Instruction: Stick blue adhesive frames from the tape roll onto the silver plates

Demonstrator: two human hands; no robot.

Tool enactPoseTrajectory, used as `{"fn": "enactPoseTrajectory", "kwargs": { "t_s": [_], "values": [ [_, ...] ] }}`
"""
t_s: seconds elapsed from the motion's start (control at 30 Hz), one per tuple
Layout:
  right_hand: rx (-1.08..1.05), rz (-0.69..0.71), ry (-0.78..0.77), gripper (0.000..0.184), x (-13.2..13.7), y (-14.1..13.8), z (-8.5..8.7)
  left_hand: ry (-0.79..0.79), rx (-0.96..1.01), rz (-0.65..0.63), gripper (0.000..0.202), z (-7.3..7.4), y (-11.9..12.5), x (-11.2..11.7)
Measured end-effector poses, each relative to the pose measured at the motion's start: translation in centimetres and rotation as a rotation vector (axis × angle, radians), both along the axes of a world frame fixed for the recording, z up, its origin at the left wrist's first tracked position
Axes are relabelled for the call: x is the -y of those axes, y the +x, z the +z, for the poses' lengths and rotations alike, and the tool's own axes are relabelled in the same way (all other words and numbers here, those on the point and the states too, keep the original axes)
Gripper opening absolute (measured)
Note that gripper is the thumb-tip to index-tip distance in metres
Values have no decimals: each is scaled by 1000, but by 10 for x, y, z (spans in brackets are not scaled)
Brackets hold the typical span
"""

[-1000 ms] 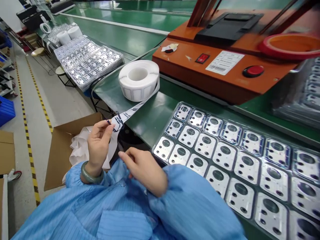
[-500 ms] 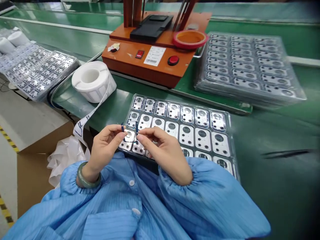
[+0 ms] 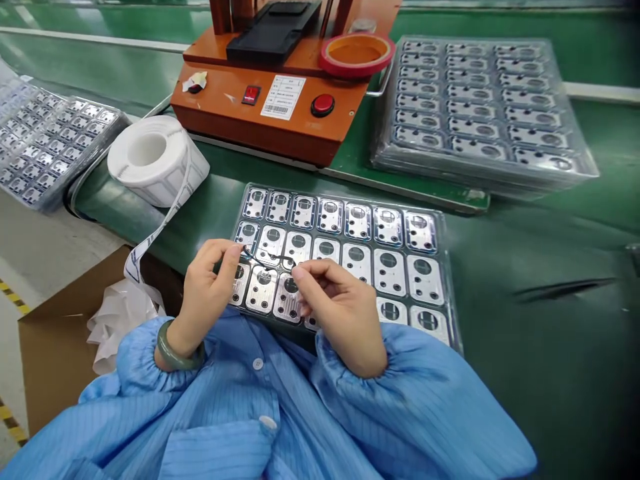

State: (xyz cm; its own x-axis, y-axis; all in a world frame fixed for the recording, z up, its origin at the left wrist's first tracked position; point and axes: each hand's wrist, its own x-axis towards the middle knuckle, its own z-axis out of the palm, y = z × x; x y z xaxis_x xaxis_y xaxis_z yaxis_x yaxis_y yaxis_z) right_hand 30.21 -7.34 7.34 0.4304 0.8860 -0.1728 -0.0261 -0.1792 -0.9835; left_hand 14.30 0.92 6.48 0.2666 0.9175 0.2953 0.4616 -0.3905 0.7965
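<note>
A thin dark adhesive gasket frame (image 3: 273,257) stretches between my two hands, above a clear tray (image 3: 447,280) of shiny metal plates. My left hand (image 3: 213,280) pinches one end of it between thumb and forefinger. At its other end, my right hand (image 3: 340,300) pinches with thumb and forefinger, the remaining fingers curled. Each metal plate (image 3: 390,273) has a round window and small holes. Several plates in the far row show dark blue edging; those in the nearer rows look plain. My hands cover part of the near row.
Left of the tray stands a roll of white labels (image 3: 157,160), its strip trailing into a cardboard box (image 3: 60,333). Behind is an orange press (image 3: 260,113) with red tape (image 3: 357,57) on it. Stacked trays (image 3: 480,120) stand at back right; tweezers (image 3: 565,289) lie at right.
My hands have moved apart, and the thin dark frame between them now looks stretched and flatter. The whole view has shifted slightly, so the surroundings appear further left and higher.
</note>
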Motion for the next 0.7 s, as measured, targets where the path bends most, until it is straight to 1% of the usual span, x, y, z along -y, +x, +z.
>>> {"fn": "enactPoseTrajectory", "kwargs": {
  "t_s": [0.1, 0.13, 0.17, 0.27, 0.3, 0.37, 0.47, 0.53, 0.7],
  "values": [
    [-14, -30, -16, 24, -2, 0, -2, 96, -30, 25, 20, -3, 6, -2],
    [-16, -39, -19, 24, -2, 0, -3, 103, -19, 37, 17, -5, 7, -2],
    [-21, -46, -23, 24, -3, 0, -3, 85, 8, 49, 17, -8, 8, -2],
    [-54, -53, -20, 24, -5, 0, -5, -48, 140, 56, 35, -12, 9, -2],
    [-70, -49, -20, 24, -5, 0, -6, -91, 163, 29, 34, -12, 9, -2],
    [-96, -41, -23, 24, -6, 0, -7, -138, 156, -63, 26, -10, 8, -3],
    [-121, -23, -34, 24, -8, 0, -7, -144, 128, -168, 18, -6, 7, -5],
    [-140, -7, -41, 24, -9, -1, -8, -161, 137, -190, 16, -5, 7, -6],
    [-156, 9, -78, 26, -11, -4, -8, -265, 159, -206, 13, -7, 5, -12]
  ]
}}
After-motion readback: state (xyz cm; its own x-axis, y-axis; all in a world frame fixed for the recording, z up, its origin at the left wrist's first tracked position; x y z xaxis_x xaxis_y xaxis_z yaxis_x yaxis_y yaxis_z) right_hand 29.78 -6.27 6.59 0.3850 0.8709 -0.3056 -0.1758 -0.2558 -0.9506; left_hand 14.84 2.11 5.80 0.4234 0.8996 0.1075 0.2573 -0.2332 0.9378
